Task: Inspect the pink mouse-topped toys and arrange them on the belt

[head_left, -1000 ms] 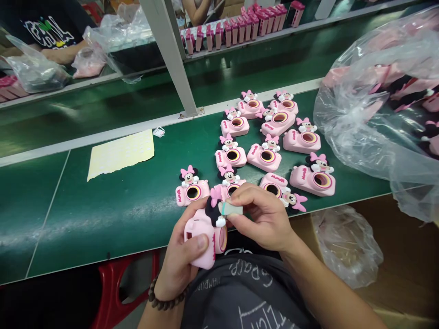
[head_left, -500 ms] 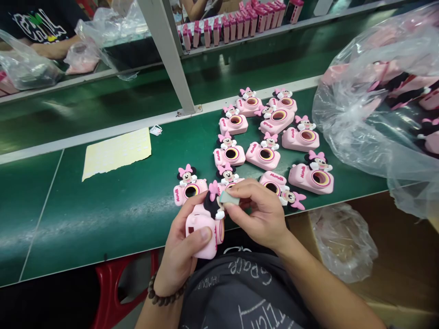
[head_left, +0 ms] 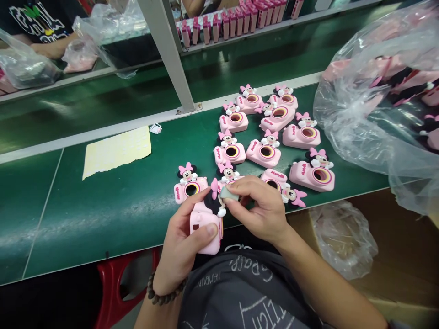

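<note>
My left hand (head_left: pixel 187 237) grips a pink camera-shaped case (head_left: pixel 210 242) with a black-eared cartoon figure on top, turned on its side above the table edge. In my right hand (head_left: pixel 260 205) a small pale green pad (head_left: pixel 229 193) is pinched between thumb and fingers, held against the face of that figure. Just beyond my hands lie several similar pink cases, among them one at the left (head_left: pixel 190 188) and one at the right (head_left: pixel 313 176) with its round lens opening facing up.
A yellow paper sheet (head_left: pixel 118 151) lies on the green table (head_left: pixel 103 201). Plastic bags of pink parts (head_left: pixel 370 109) fill the right side. A grey post (head_left: pixel 169 59) rises at the back, by a shelf of pink pieces (head_left: pixel 236 23). Another person's arm (head_left: pixel 55 48) shows at upper left.
The held case has turned slightly and shifted a little to the right and up. The pad remains pinched at the figure's face. The view has moved slightly.
</note>
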A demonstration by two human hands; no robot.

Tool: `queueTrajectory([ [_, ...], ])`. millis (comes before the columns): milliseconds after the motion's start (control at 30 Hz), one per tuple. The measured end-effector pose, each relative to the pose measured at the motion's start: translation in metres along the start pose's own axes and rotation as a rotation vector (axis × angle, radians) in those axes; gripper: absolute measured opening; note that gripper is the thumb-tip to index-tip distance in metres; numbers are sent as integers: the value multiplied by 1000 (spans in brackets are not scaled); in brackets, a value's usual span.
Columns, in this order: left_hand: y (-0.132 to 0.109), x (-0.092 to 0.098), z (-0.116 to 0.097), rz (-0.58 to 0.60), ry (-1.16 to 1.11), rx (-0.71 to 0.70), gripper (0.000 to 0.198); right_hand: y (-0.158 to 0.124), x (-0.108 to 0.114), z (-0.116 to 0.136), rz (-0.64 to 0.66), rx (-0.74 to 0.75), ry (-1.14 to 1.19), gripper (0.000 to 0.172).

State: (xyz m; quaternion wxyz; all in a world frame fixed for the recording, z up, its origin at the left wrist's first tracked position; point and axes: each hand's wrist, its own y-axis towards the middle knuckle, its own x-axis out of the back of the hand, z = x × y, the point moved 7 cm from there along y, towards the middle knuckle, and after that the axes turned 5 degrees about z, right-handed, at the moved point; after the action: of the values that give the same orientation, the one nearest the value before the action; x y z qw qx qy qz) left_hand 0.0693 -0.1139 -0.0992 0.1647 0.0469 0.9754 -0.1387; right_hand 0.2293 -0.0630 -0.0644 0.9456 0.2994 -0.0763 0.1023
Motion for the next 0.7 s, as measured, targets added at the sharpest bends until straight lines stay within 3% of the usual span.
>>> queueTrajectory([
  [100,-1,-2,1,3,-14,26,50,0,0,0,41,18,33,15],
  [233,-1,-4,5,5,-17,28,50,-2,4,-7,14,-75,53,14],
  [400,1,-2,11,-28,-100,19,55,-8,2,-1,58,-19,125,20],
  [600,2,-23,7,160,-300,45,66,-10,27,-1,-238,-212,338,21],
  [700,-1,-31,5,215,-361,58,67,-5,29,12,-182,-195,315,26],
])
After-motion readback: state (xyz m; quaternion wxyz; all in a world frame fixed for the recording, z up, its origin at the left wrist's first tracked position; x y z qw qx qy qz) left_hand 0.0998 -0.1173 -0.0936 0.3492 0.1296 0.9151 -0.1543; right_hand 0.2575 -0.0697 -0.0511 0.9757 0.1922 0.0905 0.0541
